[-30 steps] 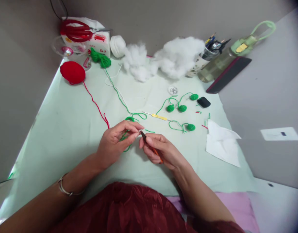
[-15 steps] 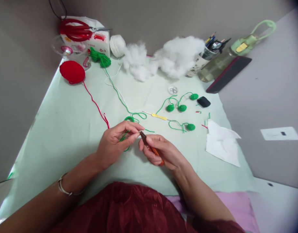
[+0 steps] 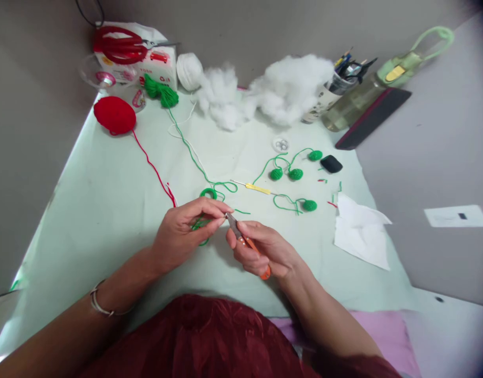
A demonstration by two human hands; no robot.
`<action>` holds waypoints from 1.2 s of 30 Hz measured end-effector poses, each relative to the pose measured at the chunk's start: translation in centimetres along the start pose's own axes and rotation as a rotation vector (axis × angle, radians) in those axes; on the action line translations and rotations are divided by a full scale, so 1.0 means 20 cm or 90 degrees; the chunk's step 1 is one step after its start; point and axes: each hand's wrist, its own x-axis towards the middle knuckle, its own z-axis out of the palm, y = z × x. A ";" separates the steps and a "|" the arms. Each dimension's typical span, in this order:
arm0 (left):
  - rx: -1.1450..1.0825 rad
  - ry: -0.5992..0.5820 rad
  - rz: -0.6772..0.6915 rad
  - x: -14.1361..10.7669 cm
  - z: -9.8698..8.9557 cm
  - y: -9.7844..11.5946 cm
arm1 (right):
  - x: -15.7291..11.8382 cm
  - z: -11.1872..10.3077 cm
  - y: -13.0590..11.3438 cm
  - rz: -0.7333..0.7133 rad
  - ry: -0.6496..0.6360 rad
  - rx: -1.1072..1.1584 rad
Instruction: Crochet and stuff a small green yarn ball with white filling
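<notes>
Snipping looks like the step in hand: right hand (image 3: 261, 252) grips small orange-handled snips (image 3: 249, 247), blade tips up at the left hand's fingertips (image 3: 221, 212). Left hand (image 3: 182, 231) is pinched on green yarn (image 3: 202, 223), which sits between both hands just above the surface (image 3: 107, 210), w/ a loop trailing back toward the green skein (image 3: 160, 92).

To do it well, imo: keep the strand taut w/ the left pinch, blade tips close to the knot but not on it, thumb clear of the edge, one clean cut. Leave enough tail so it doesn't unravel.

Hard to read:
- cut point itself hidden behind left fingertips; can't tell if blades are apart or closed
- whether a crocheted piece is in the left palm: not visible
- which strand is being cut vs the loose loops nearby: unclear

Yellow crochet hook (image 3: 257, 188) lies just beyond the hands, untouched; small green crocheted balls (image 3: 294, 174) sit farther out.
</notes>
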 end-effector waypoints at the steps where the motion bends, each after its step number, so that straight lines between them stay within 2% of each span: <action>1: 0.005 -0.003 0.005 0.00 0.00 0.00 | 0.00 0.00 0.00 0.004 -0.009 0.008; 12: 0.021 -0.043 0.014 0.01 -0.03 0.04 | -0.02 -0.01 -0.01 0.046 -0.085 0.058; 15: -0.034 -0.026 -0.045 0.01 -0.02 0.03 | -0.01 -0.01 0.00 0.052 -0.102 0.091; 19: -0.157 0.030 -0.153 0.02 0.00 -0.01 | 0.00 0.00 0.01 0.038 -0.074 0.123; 24: -0.260 0.092 -0.236 0.02 -0.01 -0.03 | -0.01 0.03 0.00 0.006 -0.027 0.029; 26: -0.266 0.099 -0.238 0.02 -0.01 -0.03 | -0.01 0.04 0.00 -0.057 0.029 -0.065; 30: -0.232 0.072 -0.218 0.02 -0.01 -0.02 | -0.02 0.09 0.00 -0.266 0.300 -0.319; 32: -0.197 0.045 -0.195 0.02 0.00 -0.01 | -0.01 0.11 0.01 -0.355 0.401 -0.429; 36: -0.138 -0.023 -0.161 0.02 0.00 0.00 | 0.00 0.12 0.03 -0.454 0.445 -0.560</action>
